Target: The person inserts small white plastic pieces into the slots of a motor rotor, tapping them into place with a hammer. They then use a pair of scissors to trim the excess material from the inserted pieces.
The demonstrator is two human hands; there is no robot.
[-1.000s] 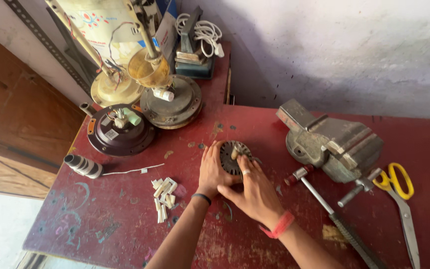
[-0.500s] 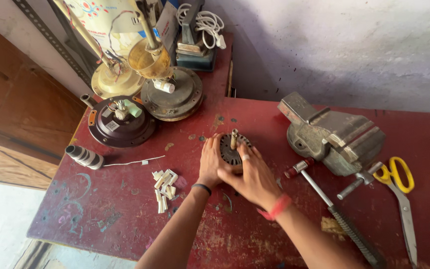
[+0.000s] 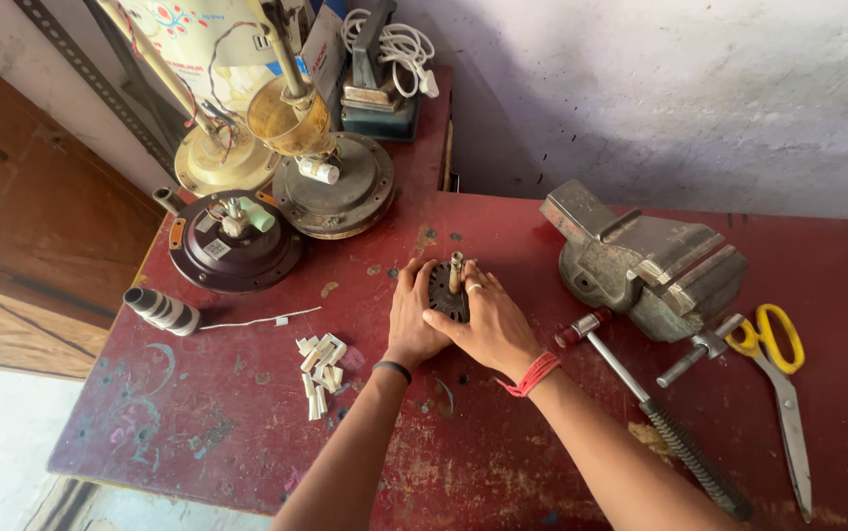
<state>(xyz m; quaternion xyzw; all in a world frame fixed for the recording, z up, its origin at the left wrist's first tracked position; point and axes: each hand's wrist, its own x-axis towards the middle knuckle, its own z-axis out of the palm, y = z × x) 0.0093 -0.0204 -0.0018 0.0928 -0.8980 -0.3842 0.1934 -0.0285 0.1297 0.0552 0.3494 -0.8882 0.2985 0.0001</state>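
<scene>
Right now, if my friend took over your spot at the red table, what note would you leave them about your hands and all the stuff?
Left hand: cupped against the left side of the round motor core, gripping it.
Right hand: laid over the core's right side, fingers by its upright shaft.
The core sits on the red table, in front of the bench vise.
Nearby: small white sleeves left of the hands, a thread spool further left, a hammer and yellow-handled scissors to the right, fan motor housings at the back.
Done or left: the core is bare, out of any housing; the tools lie untouched.
</scene>
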